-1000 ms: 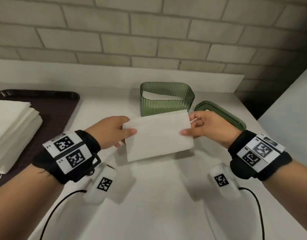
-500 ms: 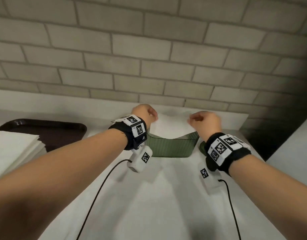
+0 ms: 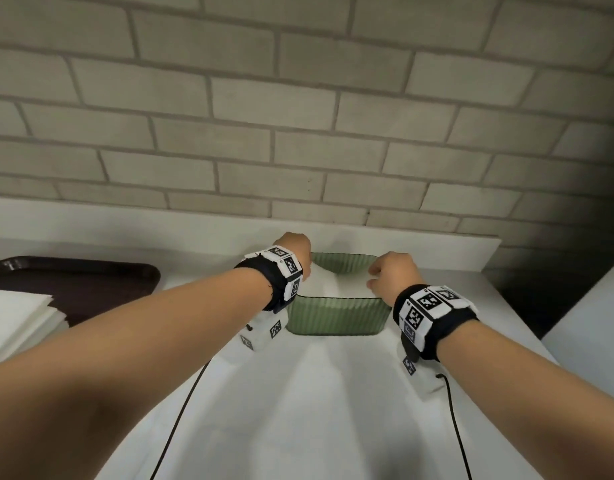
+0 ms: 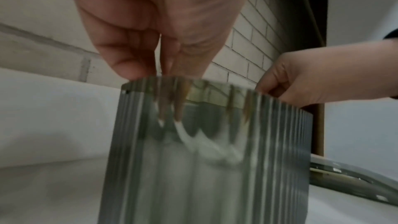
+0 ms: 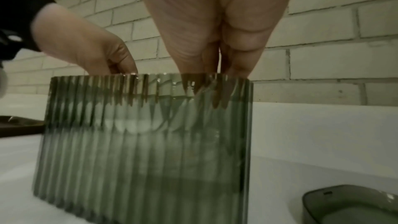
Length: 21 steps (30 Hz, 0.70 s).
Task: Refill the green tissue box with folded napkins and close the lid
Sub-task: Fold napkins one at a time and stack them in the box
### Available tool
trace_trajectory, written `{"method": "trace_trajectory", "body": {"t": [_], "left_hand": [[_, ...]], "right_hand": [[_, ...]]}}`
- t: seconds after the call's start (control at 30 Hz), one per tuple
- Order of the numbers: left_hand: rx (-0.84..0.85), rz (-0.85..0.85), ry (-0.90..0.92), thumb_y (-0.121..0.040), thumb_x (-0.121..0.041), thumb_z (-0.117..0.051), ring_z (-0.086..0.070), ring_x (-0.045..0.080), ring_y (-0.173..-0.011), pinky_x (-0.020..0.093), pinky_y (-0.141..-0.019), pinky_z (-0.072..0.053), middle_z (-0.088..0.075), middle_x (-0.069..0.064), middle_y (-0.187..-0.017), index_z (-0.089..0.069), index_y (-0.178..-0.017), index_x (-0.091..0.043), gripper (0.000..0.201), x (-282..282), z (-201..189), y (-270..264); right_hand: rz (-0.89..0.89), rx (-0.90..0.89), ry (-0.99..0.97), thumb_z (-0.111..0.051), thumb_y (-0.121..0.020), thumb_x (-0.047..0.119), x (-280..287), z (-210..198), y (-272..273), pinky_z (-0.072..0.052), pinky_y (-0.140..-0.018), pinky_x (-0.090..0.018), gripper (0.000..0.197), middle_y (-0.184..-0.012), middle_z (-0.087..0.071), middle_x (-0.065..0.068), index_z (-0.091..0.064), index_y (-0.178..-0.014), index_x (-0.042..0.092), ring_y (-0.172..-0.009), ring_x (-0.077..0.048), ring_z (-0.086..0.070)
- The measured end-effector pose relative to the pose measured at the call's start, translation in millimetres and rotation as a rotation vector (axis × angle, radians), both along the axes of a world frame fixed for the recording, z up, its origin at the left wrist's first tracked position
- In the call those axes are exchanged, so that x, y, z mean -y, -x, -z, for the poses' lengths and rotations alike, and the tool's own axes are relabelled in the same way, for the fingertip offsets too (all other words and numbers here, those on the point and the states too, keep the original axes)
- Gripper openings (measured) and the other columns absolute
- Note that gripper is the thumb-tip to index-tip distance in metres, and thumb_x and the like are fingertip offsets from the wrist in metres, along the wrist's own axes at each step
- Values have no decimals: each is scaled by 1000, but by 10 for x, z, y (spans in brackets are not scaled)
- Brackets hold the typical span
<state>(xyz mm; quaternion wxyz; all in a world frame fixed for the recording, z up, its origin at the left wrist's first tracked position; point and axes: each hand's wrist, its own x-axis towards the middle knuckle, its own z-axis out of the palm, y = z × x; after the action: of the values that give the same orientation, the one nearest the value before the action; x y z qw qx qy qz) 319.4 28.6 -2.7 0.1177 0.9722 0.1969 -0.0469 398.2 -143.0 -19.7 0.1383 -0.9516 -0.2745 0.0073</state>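
Observation:
The green ribbed tissue box [image 3: 336, 317] stands open-topped on the white counter near the back ledge. A white folded napkin [image 3: 328, 284] lies in its opening, sagging between my hands. My left hand [image 3: 304, 268] pinches the napkin's left end, fingertips dipped just inside the box rim [image 4: 168, 81]. On the other end, my right hand [image 3: 376, 277] pinches likewise, its fingers showing through the ribbed wall [image 5: 215, 88]. The napkin shows pale through that wall [image 5: 133, 125]. The green lid [image 5: 349, 207] lies flat on the counter to the box's right, hidden behind my right wrist in the head view.
A dark brown tray [image 3: 91, 282] sits at the left with a stack of white napkins [image 3: 18, 320] on it. A brick wall and low white ledge [image 3: 437, 247] close off the back. A white panel [image 3: 589, 327] rises at the right.
Both hands carried the napkin from in front of the box up over it, then lowered it into the opening. My head has tilted up toward the wall.

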Motion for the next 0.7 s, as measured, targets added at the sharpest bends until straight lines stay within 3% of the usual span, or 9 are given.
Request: {"method": "trace_trajectory", "body": {"t": [0.07,0.13,0.17,0.23,0.33,0.47,0.53,0.6,0.7], "left_hand": [[-38,12,-54,-80,-9,-65,-64,26,-95,28,-73,-51,-64,7,-92,-67,-87,-6,7,30,-22,3],[-26,25,-87,-80,-13,-66,-60,26,-96,28,-68,-46,-56,7,-94,-57,-71,-11,12,36,-63,25],[-12,21,-90,-80,-15,-65,-59,26,-97,28,-69,-45,-54,9,-103,-60,-76,-11,7,50,-111,76],[74,32,-93,-81,-15,-62,-58,26,-92,27,-70,-45,-51,11,-113,-64,-99,-9,19,73,-205,237],[107,90,-114,-81,-18,-62,-58,25,-92,26,-68,-40,-60,6,-102,-62,-100,-10,20,121,-301,681],[-225,203,-76,-79,-36,-70,-50,15,-86,23,-75,-39,-54,-7,-85,-61,-103,-17,32,170,-68,1283],[-406,251,-1,-74,-43,-73,-48,11,-89,24,-84,-42,-56,-8,-93,-58,-111,-19,47,201,138,1512],[-530,254,40,-70,-46,-76,-54,15,-100,28,-92,-45,-58,-5,-112,-54,-118,-21,59,223,334,1680],[-604,237,25,-66,-47,-79,-57,19,-103,31,-87,-46,-58,-4,-114,-50,-116,-22,63,244,502,1804]], "right_hand": [[-42,75,58,-61,-86,13,3,1,14,-47,-94,-31,29,-123,-56,-12,-66,-114,9,-113,-27,-54],[-86,209,45,-57,-86,12,7,-17,67,-48,-88,-33,25,-121,-54,-12,-69,-108,10,-110,-28,-51],[-112,267,16,-55,-86,11,17,-34,120,-49,-85,-34,24,-118,-55,-11,-70,-104,9,-108,-28,-51],[-181,319,-73,-54,-86,10,54,-70,287,-50,-81,-35,20,-111,-59,-9,-71,-96,8,-104,-28,-53],[-323,240,-136,-58,-86,14,198,-53,637,-53,-75,-36,13,-98,-62,-3,-70,-89,14,-88,-22,-60],[-462,60,86,-55,-86,25,444,125,1053,-48,-72,-25,13,-91,-62,10,-68,-88,26,-78,-9,-56],[-487,14,157,-54,-86,31,526,175,1172,-45,-71,-22,14,-92,-61,12,-67,-92,28,-77,-5,-50],[-492,-22,178,-54,-87,35,577,179,1237,-44,-72,-19,16,-91,-58,14,-66,-95,29,-77,-3,-48],[-491,-44,163,-55,-87,37,619,153,1284,-43,-73,-18,14,-88,-54,17,-64,-95,31,-78,-2,-49]]}}
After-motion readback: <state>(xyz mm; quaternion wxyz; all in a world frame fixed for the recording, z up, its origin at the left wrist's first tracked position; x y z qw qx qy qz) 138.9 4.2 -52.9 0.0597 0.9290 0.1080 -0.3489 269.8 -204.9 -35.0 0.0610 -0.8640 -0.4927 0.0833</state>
